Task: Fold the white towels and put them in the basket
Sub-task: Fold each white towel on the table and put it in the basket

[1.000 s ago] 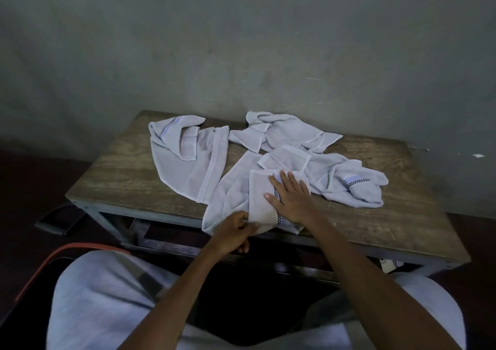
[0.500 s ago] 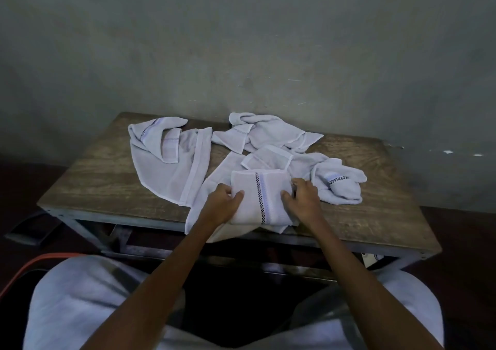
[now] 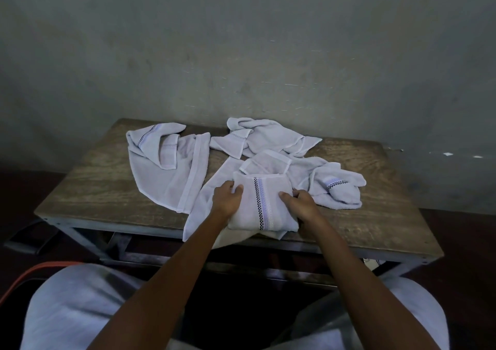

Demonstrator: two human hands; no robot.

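A folded white towel (image 3: 264,204) with a dark checked stripe lies near the front edge of the wooden table (image 3: 94,188). My left hand (image 3: 226,199) grips its left side and my right hand (image 3: 300,204) grips its right side. It rests on another white towel (image 3: 204,207) that hangs over the table's front edge. Three more unfolded white towels lie around: one at the left (image 3: 163,167), one at the back (image 3: 265,137), one at the right (image 3: 335,188). No basket can be made out.
A grey wall (image 3: 241,54) stands right behind the table. An orange curved rim (image 3: 35,271) shows at the lower left beside my knees. A dark object (image 3: 24,242) lies on the floor at the table's left.
My left hand brought the towel's end over, finishing a fold. Both hands now hold the folded towel by its sides. The view shifted, so the table appears further left.
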